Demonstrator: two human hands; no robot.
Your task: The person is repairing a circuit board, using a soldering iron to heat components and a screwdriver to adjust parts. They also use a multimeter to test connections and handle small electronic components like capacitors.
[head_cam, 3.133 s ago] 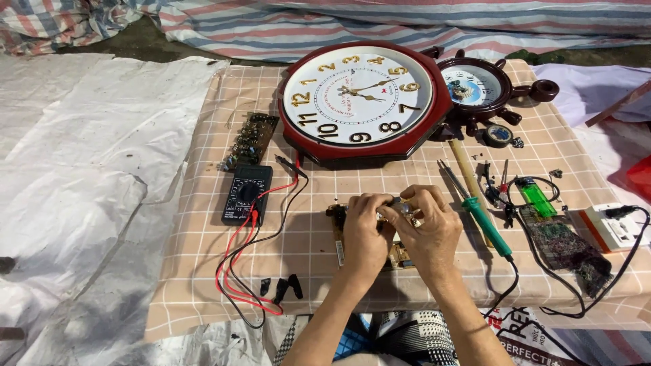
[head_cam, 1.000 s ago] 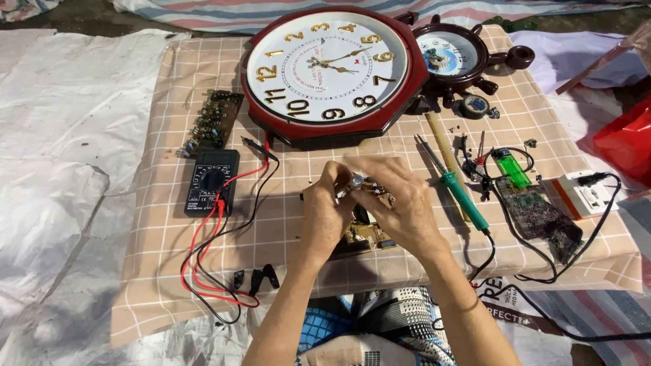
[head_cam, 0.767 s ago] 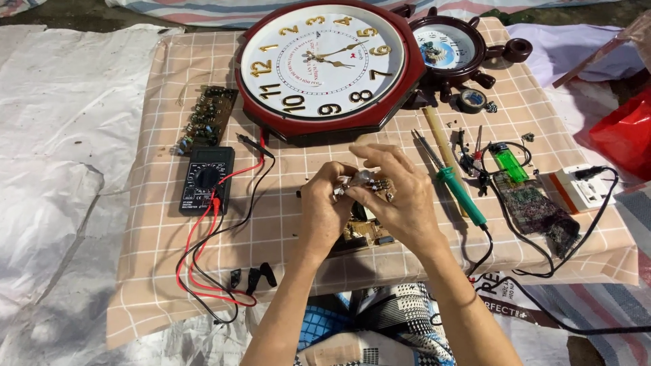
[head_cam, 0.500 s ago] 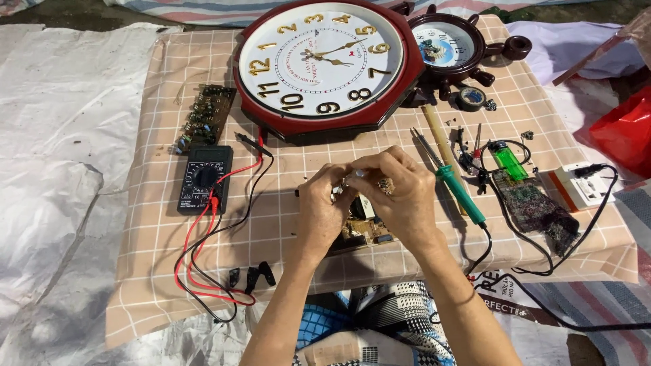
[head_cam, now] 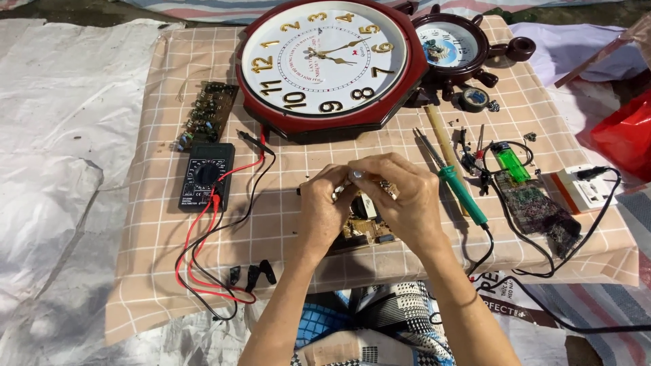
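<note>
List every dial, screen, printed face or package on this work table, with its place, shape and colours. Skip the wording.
Large wall clock: top centre, octagonal dark red frame, white round face, gold numerals.
Small clock: right of it, dark ship's-wheel frame, pale face with blue picture.
Multimeter: left of the hands, black rectangle, round selector dial, red and black leads.
Printed sack: under the table's near right edge, white with dark lettering.

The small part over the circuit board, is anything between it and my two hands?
Nothing visible. The left hand and right hand both meet at the small part, fingertips pinching it directly above the circuit board. The multimeter and soldering iron lie off to the sides.
</note>
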